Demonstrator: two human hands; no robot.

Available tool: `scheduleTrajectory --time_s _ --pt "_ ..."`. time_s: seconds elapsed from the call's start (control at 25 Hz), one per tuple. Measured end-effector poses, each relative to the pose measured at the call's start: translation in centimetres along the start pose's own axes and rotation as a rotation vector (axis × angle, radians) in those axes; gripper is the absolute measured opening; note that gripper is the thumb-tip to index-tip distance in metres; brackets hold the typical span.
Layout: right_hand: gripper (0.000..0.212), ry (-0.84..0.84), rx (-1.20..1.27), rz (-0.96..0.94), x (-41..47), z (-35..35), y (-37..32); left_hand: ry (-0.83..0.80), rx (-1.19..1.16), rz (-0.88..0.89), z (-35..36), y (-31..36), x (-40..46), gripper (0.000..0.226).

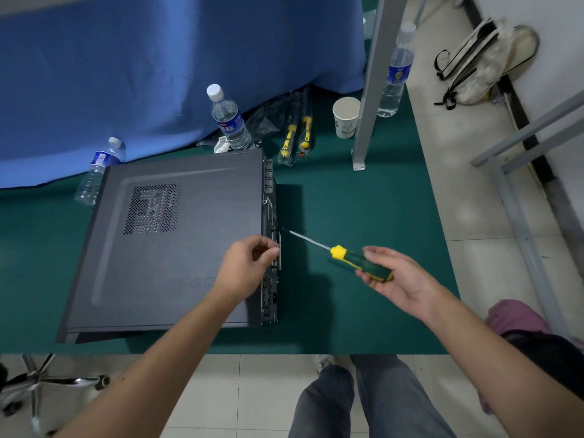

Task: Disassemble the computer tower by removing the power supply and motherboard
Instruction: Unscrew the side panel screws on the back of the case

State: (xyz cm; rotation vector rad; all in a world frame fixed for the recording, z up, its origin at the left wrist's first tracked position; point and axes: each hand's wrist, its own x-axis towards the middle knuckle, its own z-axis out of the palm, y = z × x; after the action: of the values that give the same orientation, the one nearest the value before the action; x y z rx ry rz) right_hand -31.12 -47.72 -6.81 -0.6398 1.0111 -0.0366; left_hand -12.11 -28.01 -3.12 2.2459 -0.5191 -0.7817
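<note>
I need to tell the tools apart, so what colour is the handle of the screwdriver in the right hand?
Dark green with a yellow collar, on the screwdriver; the head view shows it.

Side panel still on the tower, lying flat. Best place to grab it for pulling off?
Probably at the rear edge, from the right, where the left hand already pinches a small tab. The side panel lies flat on the computer tower with no other visible handle. The right hand holds the screwdriver; whether the screws are out is unclear.
</note>
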Motion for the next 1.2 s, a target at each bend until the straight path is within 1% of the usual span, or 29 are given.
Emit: scheduleTrajectory --time_s 0.08,0.12,0.16,0.2,0.24,0.32,0.4,0.48,0.64,0.8,0.88,0.92,0.96,1.0,1.04,1.08,1.12,1.2 --pt "0.036 -0.198 0.069 0.129 -1.1 1.2 0.7 -0.025 -0.296 -0.117 0.6 0.5 -0.5 0.006" --pt "0.040 -0.285 0.061 0.163 -1.5 2.2 1.1 -0.049 -0.389 -0.164 0.8 0.8 -0.6 0.006" --pt "0.042 -0.338 0.013 0.166 -1.6 3.3 1.5 -0.081 -0.455 -0.202 1.0 1.0 -0.8 0.006" --pt "0.039 -0.343 -0.078 0.136 -1.7 4.5 1.8 -0.122 -0.509 -0.239 1.2 1.2 -0.8 0.007" --pt "0.032 -0.305 -0.200 0.069 -1.6 5.7 2.1 -0.164 -0.558 -0.275 1.2 1.4 -0.9 0.011" --pt "0.016 -0.185 -0.424 -0.126 -1.1 8.2 2.8 -0.246 -0.636 -0.326 0.9 1.3 -0.7 0.019" --pt "0.014 -0.086 -0.525 -0.295 -0.9 9.2 3.1 -0.301 -0.669 -0.353 0.9 1.6 -0.7 0.019" --pt "0.012 -0.063 -0.564 -0.403 -0.6 9.5 3.4 -0.292 -0.654 -0.372 0.9 1.5 -0.6 0.017" --pt "0.012 -0.020 -0.675 -0.508 0.1 10.1 3.9 -0.271 -0.605 -0.376 0.4 1.2 0.1 0.019" --pt "0.010 -0.016 -0.740 -0.540 1.1 10.6 3.6 -0.318 -0.603 -0.371 -0.1 1.3 0.5 0.020" --pt "0.011 -0.025 -0.731 -0.538 2.0 10.9 3.5 -0.269 -0.518 -0.313 -0.6 1.3 1.2 0.025" --pt "0.012 -0.001 -0.689 -0.528 2.7 11.1 3.4 -0.179 -0.395 -0.249 -1.0 1.0 1.9 0.026" --pt "0.014 0.048 -0.649 -0.511 3.6 11.2 3.3 -0.037 -0.188 -0.156 -1.6 0.4 2.8 0.024" --pt "0.015 0.105 -0.632 -0.488 4.7 11.1 3.3 0.125 0.076 -0.058 -2.2 -0.5 3.6 0.023" --pt "0.015 0.161 -0.651 -0.457 6.0 11.0 3.2 0.259 0.315 0.010 -2.9 -1.6 4.2 0.031" --pt "0.017 0.208 -0.698 -0.425 7.4 10.9 3.1 0.329 0.485 0.039 -3.5 -2.7 4.7 0.043" --pt "0.021 0.249 -0.758 -0.397 8.8 10.8 3.2 0.347 0.594 0.049 -3.8 -3.9 5.0 0.052" --pt "0.026 0.313 -0.878 -0.370 11.7 10.7 3.5 0.355 0.684 0.087 -3.7 -5.6 5.3 0.060"
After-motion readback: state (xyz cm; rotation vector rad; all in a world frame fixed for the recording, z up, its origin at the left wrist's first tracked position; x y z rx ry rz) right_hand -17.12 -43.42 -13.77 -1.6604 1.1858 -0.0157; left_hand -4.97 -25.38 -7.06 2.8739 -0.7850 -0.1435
